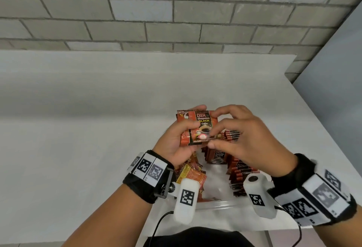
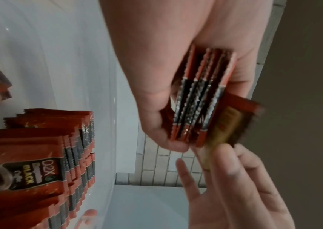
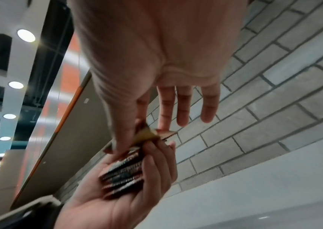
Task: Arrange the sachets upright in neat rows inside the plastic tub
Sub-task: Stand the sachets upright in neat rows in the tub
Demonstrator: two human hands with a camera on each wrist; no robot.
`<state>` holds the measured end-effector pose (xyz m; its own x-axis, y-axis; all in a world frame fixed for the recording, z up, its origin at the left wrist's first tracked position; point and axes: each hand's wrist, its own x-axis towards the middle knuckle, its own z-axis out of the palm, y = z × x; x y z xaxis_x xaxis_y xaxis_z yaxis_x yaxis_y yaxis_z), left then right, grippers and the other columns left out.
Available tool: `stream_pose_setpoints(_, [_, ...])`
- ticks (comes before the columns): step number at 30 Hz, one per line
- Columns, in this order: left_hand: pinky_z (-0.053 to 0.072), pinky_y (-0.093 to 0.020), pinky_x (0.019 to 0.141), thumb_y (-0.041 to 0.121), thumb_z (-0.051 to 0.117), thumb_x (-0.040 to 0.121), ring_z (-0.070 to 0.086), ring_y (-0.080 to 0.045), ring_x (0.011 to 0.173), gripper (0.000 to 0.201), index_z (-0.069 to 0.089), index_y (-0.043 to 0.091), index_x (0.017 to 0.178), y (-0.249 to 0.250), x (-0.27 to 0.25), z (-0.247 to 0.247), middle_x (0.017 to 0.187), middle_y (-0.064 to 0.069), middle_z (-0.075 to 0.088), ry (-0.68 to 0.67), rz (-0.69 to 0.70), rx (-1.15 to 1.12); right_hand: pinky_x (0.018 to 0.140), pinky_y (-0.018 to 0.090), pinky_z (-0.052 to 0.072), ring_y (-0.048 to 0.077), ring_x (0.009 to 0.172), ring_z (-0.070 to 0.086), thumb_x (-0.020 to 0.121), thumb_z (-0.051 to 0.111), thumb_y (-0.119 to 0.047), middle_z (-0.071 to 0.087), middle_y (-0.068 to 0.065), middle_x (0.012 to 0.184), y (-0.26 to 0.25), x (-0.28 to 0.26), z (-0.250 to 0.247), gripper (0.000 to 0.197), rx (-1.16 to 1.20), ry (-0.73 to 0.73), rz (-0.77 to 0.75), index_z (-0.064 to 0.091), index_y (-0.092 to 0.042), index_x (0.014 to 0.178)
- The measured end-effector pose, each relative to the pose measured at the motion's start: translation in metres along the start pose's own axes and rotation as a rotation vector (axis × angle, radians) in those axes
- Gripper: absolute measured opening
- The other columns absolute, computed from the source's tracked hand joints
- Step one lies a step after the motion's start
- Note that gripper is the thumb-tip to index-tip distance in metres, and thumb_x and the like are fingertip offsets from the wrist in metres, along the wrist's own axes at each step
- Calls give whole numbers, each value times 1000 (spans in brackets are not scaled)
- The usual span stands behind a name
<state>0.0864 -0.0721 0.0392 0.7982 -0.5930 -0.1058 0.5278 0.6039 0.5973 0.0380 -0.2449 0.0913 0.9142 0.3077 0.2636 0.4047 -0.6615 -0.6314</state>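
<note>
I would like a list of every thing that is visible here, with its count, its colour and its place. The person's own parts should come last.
stack of sachets: several, exact count unclear, red and black, held above the tub in the left hand.
standing sachets: many, red and black, in rows on the right side of the tub.
loose sachets: a few, red and yellow, lying at the left side of the tub.
plastic tub: one, clear, on the table.
table: one, white, before a grey brick wall.
left hand: one, grips the stack.
right hand: one, pinches a sachet at the stack's edge.
</note>
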Motion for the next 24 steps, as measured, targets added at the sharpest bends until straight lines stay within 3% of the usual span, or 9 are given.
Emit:
stream_pose_setpoints(2, [56,-36,75,5,68,60,68,-25,91,57,61,13,116,3,0,0,108,-14,68,13,26,34,99,9,25,5,119,41,73,73,-46,52,-15,122,-3,-2,0,24,-44,-32,1,70,-33,93])
stream_pose_setpoints(4, [56,-35,72,3,61,63,68,-25,88,54,60,13,116,5,0,0,106,-14,68,40,41,49,97,8,27,3,118,41,78,62,-53,50,-18,118,-14,-4,-5,29,-36,14,-4,67,-37,101])
stream_pose_setpoints(7, [53,-35,75,3,60,63,66,-23,89,57,60,14,119,6,2,0,106,-14,67,68,58,90,91,13,36,7,109,52,82,60,-45,53,-15,108,-36,-5,-13,29,46,-8,-66,66,-30,107])
stream_pose_setpoints(9, [50,-35,76,3,61,62,65,-22,88,57,60,14,118,6,2,1,102,-11,68,66,65,122,89,13,38,6,104,53,85,59,-42,53,-13,107,-37,-1,-14,31,-18,-25,-83,64,-29,113])
stream_pose_setpoints(11, [53,-34,73,-2,58,65,65,-23,87,54,59,12,117,6,2,3,99,-11,68,45,59,136,86,6,34,4,101,49,89,59,-36,49,-13,109,-26,8,-11,35,-135,14,-31,58,-29,123])
stream_pose_setpoints(14, [55,-39,78,-8,56,68,65,-27,93,55,57,10,120,4,1,6,104,-14,67,32,52,181,77,0,32,0,93,46,90,62,-28,47,-14,109,-9,18,-6,41,-162,-11,107,52,-28,131])
stream_pose_setpoints(17, [55,-40,78,-5,58,71,66,-27,92,49,59,12,117,4,0,7,103,-13,68,58,50,234,72,7,40,4,83,54,87,66,-25,54,-17,98,-2,22,-7,39,-90,-53,169,56,-31,123])
stream_pose_setpoints(21, [55,-37,75,13,68,76,64,-23,88,37,59,17,112,11,1,6,95,-8,65,185,74,248,67,14,42,2,76,57,86,67,-22,63,-15,83,7,18,-17,10,-12,-66,258,62,-28,93])
stream_pose_setpoints(24, [51,-34,72,18,70,74,62,-19,75,40,58,19,112,22,1,0,85,-5,63,306,107,272,66,21,45,4,70,59,87,65,-23,64,-14,76,14,12,-19,4,-102,-231,308,64,-27,87])
